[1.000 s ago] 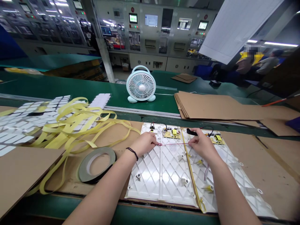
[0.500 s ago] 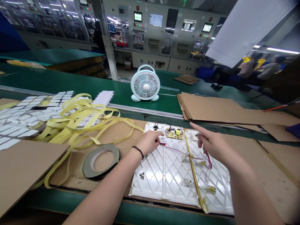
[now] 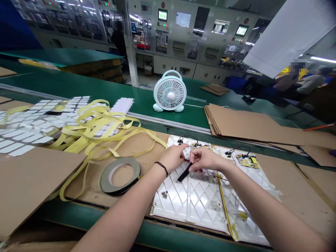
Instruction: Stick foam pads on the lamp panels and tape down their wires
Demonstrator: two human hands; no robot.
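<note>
Two white ribbed plastic panels lie side by side, the left panel point(image 3: 187, 199) beneath both hands. My right hand point(image 3: 202, 159) pinches a short black strip point(image 3: 185, 172) that hangs down to the left over this panel. Just left of it, my left hand point(image 3: 177, 155) has its fingers closed at the thin red wires near the panel's top; what they grip is too small to make out. A circuit board sits partly hidden behind my hands. Another circuit board point(image 3: 248, 161) shows on the right panel point(image 3: 243, 199).
A roll of tape point(image 3: 106, 178) lies left of the panels, with tangled yellow strips point(image 3: 91, 131) and white label sheets point(image 3: 23, 136) beyond. A light-blue fan point(image 3: 170, 92) stands behind. Stacked cardboard point(image 3: 244, 122) lies at the right. People sit in the right background.
My right hand has moved left from the right panel to beside my left hand, and a black strip now shows in its fingers. The view has shifted slightly.
</note>
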